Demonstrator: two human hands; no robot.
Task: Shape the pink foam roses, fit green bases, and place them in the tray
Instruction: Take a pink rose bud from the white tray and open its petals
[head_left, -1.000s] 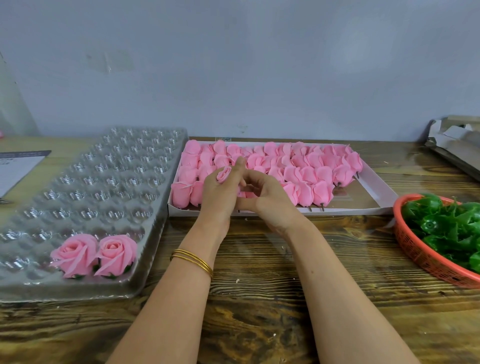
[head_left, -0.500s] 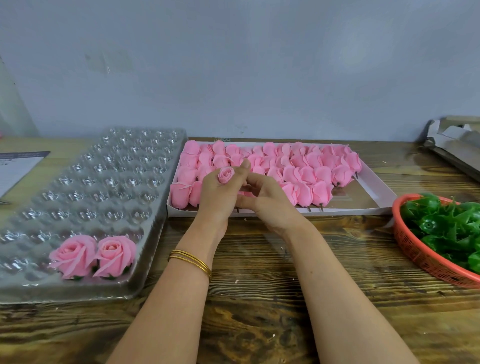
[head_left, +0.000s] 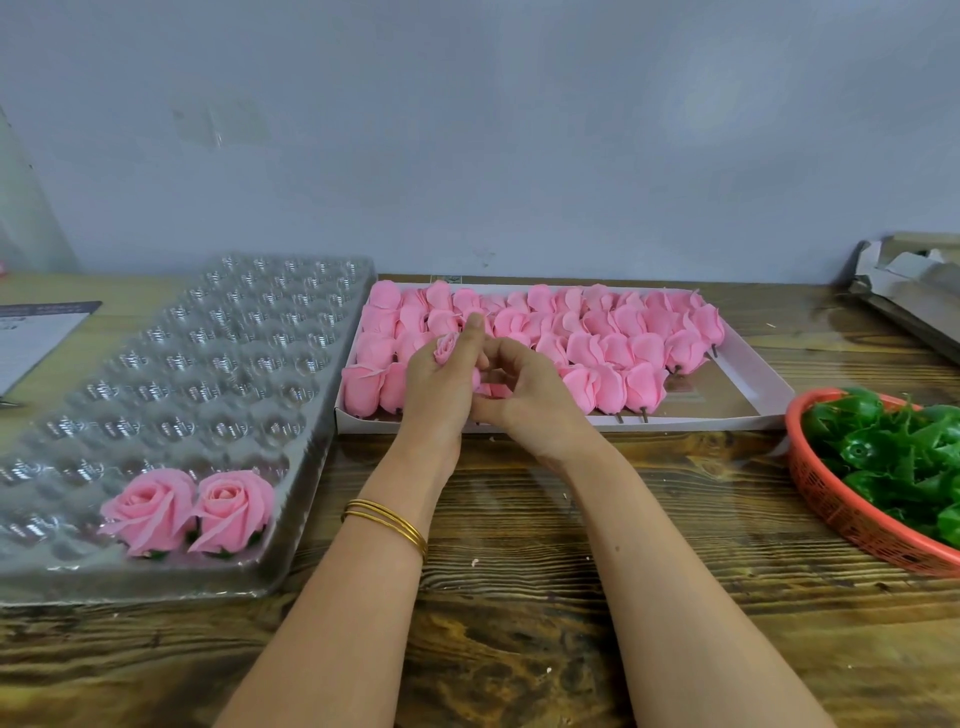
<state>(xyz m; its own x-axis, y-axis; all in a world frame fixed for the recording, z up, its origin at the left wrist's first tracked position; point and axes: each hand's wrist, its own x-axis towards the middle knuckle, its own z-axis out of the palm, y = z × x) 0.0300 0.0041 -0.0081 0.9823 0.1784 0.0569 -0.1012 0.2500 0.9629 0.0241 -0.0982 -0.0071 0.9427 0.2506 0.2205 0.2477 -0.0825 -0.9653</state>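
Table (head_left: 519, 545), 9 o'clock: tray (head_left: 218, 364) holds 2 finished roses (head_left: 148, 506).
Centre: left hand (head_left: 436, 395) pinches rose (head_left: 447, 347), turned slightly vs 1 s ago. Right hand (head_left: 530, 400) has fingers curled on its lower petals.
Shaping ongoing, no base yet.
3 o'clock: bases (head_left: 893, 457) in basket (head_left: 841, 514).
12 o'clock: box (head_left: 727, 395) of buds (head_left: 613, 343).

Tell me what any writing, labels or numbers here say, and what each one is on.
Paper sheet at far left: print on its dark header band, too blurred to read.
Small sticker at the far rim of the cardboard box: too small to read.
No other writing shows.
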